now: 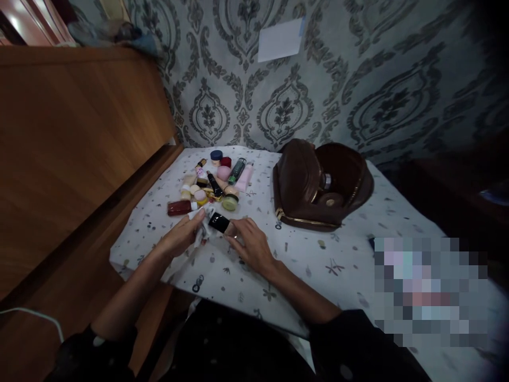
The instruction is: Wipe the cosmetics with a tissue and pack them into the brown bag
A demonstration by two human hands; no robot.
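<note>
My left hand (183, 233) is closed on a crumpled white wipe (203, 228), either tissue or cloth. Just to its right, my right hand (250, 243) grips a small bottle with a glossy black cap (219, 223), the cap tilted toward the wipe. Whether wipe and cap touch, I cannot tell. Beyond my hands lies a cluster of cosmetics: a dark red bottle (180, 207) with a white cap, a green-lidded jar (229, 201), a black tube (214, 184), a pink tube (244, 177), a dark green tube (237, 171) and a blue-lidded jar (216, 157).
A brown bag (298, 180) stands unzipped at the back right of the table, with a small item inside. Wooden furniture (79, 122) borders the table on the left. Patterned wallpaper (286, 106) rises behind. A pixelated patch (429, 292) covers something at the right.
</note>
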